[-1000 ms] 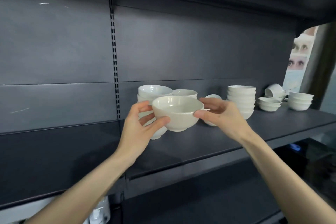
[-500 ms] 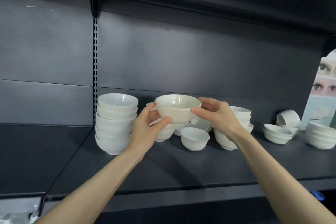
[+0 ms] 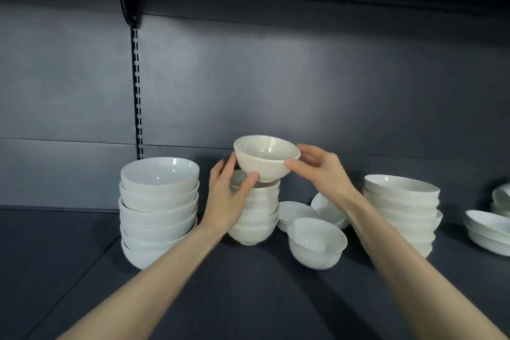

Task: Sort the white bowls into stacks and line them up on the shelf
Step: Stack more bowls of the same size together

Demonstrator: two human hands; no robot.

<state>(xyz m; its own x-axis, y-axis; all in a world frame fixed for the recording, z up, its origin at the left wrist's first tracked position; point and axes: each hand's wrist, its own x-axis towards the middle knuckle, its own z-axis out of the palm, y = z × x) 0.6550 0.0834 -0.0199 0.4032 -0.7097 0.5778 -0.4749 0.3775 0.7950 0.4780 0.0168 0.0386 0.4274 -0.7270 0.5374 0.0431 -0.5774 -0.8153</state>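
Observation:
Both hands hold one cream-white bowl (image 3: 265,159) just above a middle stack of small white bowls (image 3: 255,215). My left hand (image 3: 227,196) grips its lower left side with thumb and fingers; my right hand (image 3: 321,171) pinches its right rim. The bowl tilts slightly, its foot right at the top of that stack. A taller stack of wide bowls (image 3: 158,210) stands to the left. Another stack (image 3: 403,210) stands to the right.
A single loose bowl (image 3: 317,243) sits in front, with shallow dishes (image 3: 296,214) behind it. More bowls (image 3: 487,229) lie at the far right. All rest on a dark shelf (image 3: 248,298) with a dark back panel and another shelf overhead.
The view has moved closer and to the left. The held bowl has travelled left and now hovers over the middle stack instead of in front of the loose bowls.

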